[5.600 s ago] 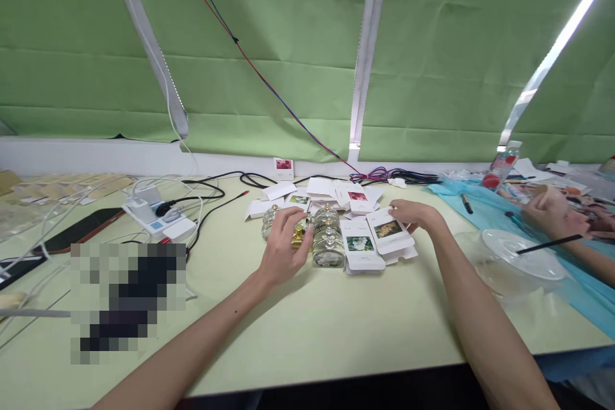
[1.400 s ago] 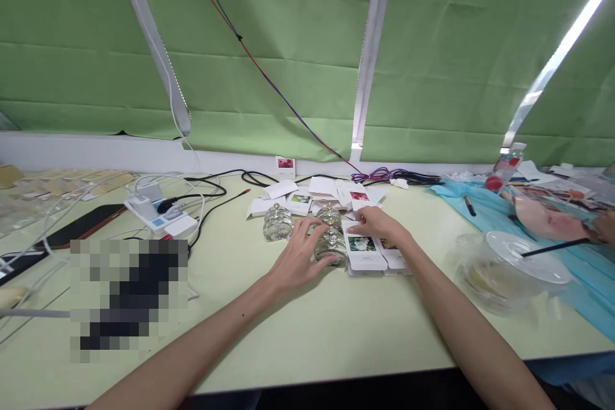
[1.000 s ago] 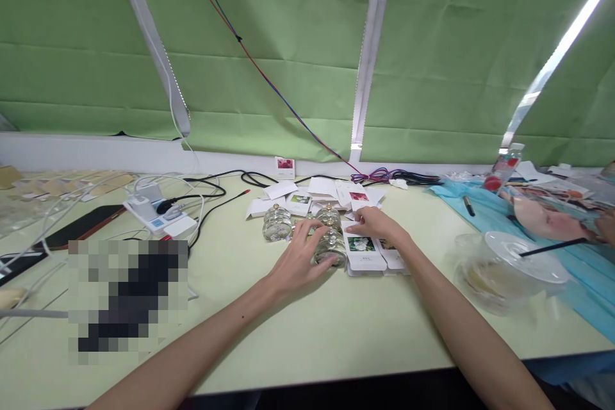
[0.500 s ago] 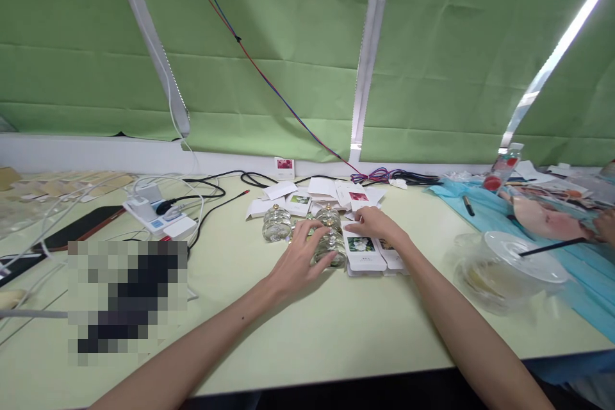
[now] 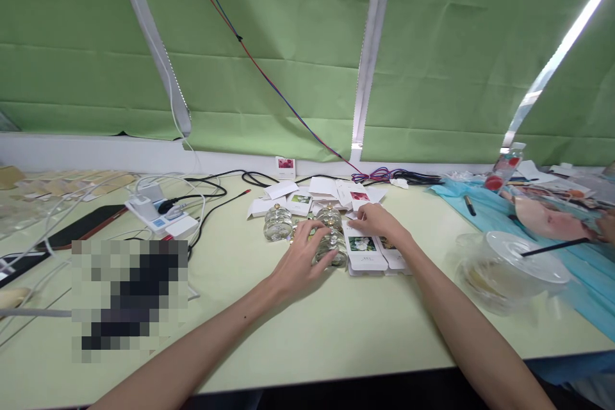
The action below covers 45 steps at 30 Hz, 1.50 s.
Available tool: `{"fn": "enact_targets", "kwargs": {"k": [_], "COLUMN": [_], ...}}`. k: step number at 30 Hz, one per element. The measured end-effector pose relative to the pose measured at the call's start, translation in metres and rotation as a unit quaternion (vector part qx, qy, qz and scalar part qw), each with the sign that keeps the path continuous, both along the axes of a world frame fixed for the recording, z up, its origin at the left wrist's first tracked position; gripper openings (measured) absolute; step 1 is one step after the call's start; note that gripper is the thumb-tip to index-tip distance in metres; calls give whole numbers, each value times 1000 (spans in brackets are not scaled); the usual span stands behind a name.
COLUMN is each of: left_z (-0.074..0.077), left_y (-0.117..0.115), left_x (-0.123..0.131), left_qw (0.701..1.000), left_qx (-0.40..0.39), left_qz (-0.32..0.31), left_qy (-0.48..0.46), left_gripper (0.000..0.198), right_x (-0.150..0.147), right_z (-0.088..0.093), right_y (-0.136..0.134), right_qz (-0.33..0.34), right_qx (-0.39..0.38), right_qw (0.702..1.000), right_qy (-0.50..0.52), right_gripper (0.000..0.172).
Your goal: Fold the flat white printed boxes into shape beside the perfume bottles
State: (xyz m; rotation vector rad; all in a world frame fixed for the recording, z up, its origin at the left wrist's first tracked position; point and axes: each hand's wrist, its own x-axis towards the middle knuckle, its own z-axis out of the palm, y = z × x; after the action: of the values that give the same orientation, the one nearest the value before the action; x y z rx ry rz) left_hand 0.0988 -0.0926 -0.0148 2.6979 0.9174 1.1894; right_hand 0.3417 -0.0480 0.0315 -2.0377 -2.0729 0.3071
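Note:
My left hand lies with spread fingers against a round clear glass bottle with a gold cap on the pale green table. A second such bottle stands apart to the left. My right hand rests with fingers down on flat white cartons; one carton with a white flower picture lies just below it. More white cartons, some with pink or green pictures, lie scattered behind the bottles.
A white power strip with plugs and tangled cables sits at left, next to a dark phone. At right stand a clear plastic lidded bowl and a blue cloth with clutter. Another person's hand shows at far right.
Since 5.6 s ago my right hand came left from the far cartons to those beside the bottles. In the last second both hands have barely moved.

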Motion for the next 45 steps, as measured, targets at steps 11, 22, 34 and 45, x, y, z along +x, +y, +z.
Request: {"fn": "enact_targets", "kwargs": {"k": [11, 22, 34, 45], "left_z": [-1, -5, -3, -4], "left_y": [-2, -2, -3, -3], "left_x": [1, 1, 2, 1], "left_qw": [1000, 999, 999, 999], "left_qx": [-27, -44, -43, -51], "left_qz": [-2, 4, 1, 3], "left_qy": [5, 1, -6, 1], "left_gripper": [26, 27, 27, 29], "right_x": [5, 48, 70, 71], "right_z": [14, 11, -32, -29], "right_y": [5, 48, 76, 80], "right_qz": [-42, -253, -232, -192], "right_qx": [72, 90, 52, 75], "right_qw": [996, 961, 964, 970], "right_qy": [36, 61, 119, 126], "right_gripper": [26, 40, 60, 41]}}
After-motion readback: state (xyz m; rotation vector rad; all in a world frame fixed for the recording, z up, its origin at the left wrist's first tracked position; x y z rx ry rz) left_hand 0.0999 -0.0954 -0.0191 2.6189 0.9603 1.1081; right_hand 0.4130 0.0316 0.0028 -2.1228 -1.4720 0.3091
